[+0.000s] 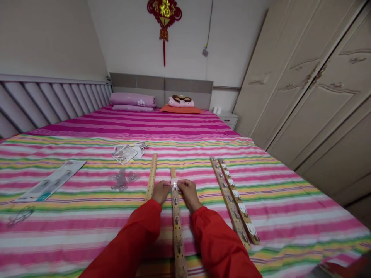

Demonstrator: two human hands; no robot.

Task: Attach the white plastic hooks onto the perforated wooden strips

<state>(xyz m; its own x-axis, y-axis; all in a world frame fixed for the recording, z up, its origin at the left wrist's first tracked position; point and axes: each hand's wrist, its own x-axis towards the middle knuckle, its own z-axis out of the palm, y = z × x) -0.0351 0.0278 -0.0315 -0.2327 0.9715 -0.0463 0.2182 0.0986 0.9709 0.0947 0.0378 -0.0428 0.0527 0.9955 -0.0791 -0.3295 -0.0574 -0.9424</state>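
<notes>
So, on this striped bed (278, 216), the left hand (161, 192) and the right hand (188, 193) are both gripping one small white-backed hook (174, 185) between their fingers, right on top of a wooden strip (177, 235). That's one of four strips lying here: a plainer strip (151, 177) is resting just left of the hands, and two hook-studded strips (231, 204) (242, 208) are lying side by side toward the right. Farther up sits one clear plastic packet (125, 153), and one printed card (49, 181) is lying near the left edge.
</notes>
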